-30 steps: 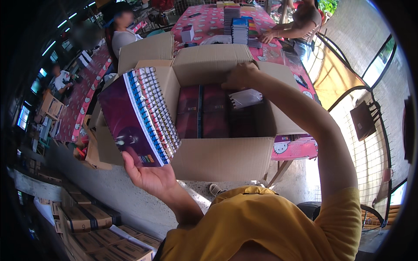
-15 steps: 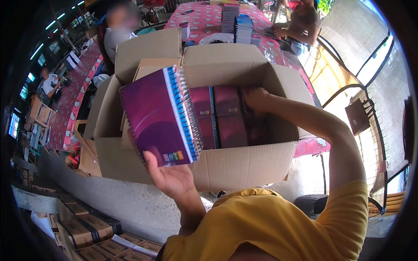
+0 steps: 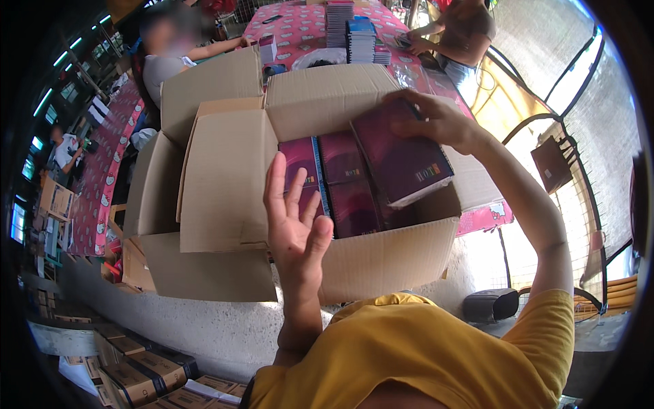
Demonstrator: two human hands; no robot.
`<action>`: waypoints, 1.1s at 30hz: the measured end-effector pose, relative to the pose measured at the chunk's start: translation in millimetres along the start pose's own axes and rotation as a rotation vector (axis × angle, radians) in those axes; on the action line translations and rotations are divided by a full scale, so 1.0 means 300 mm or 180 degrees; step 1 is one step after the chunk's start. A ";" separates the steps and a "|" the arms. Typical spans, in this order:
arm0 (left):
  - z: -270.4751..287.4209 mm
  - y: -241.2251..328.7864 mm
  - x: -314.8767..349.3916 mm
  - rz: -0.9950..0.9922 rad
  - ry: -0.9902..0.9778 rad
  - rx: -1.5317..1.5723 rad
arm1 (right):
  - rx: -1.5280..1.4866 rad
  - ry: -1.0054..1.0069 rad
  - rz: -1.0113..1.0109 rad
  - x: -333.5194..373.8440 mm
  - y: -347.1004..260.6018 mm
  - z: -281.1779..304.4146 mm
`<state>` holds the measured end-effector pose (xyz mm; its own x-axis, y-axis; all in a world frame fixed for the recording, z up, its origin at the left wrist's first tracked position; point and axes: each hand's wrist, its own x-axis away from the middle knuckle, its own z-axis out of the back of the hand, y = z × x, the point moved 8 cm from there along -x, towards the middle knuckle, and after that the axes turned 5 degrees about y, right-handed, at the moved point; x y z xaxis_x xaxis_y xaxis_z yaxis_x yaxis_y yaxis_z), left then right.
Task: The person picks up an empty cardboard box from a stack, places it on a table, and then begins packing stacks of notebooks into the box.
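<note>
A bundle of purple notebooks (image 3: 402,153) is gripped in my right hand (image 3: 436,123), tilted above the right side of an open cardboard box (image 3: 388,255). My thumb lies across the top cover and the fingers wrap over the far edge. Below it, more purple spiral notebooks (image 3: 351,204) fill the box in rows, some with a blue-edged binding showing. My left hand (image 3: 296,228) is raised at the box's near side with its fingers spread and nothing in it. Next to that hand stands an upright cardboard flap (image 3: 225,180), which hides what lies behind it.
Behind the box, a table with a pink patterned cloth (image 3: 293,34) carries stacked notebooks (image 3: 361,41). One person (image 3: 163,61) sits at the far left and another (image 3: 463,37) works at the far right. Packed cartons (image 3: 153,378) stand at lower left; a mesh screen (image 3: 538,252) is at right.
My left hand has let go of its spiral notebooks, which no longer show, and opened. My right hand has lifted a notebook bundle up out of the box. The cardboard flap now stands farther forward.
</note>
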<state>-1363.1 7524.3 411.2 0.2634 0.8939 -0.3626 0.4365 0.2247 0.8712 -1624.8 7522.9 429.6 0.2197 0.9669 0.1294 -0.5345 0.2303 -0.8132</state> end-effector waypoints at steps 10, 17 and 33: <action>0.049 0.110 0.088 -0.0784 -0.0116 0.0106 | 0.1574 0.1432 0.1124 0.202 -0.048 0.249; -0.534 -0.130 0.325 0.0258 -0.3390 0.0643 | 0.0081 0.3103 0.1117 0.498 0.282 0.676; -1.086 -1.335 0.437 0.1973 -0.0548 -0.3283 | -0.0807 0.1348 -0.1614 0.381 1.826 0.514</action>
<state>-1783.6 7677.7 122.7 0.3297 0.9136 0.2380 -0.6728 0.0506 0.7381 -2018.4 7776.5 86.4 0.7173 0.6097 0.3373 -0.0870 0.5587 -0.8248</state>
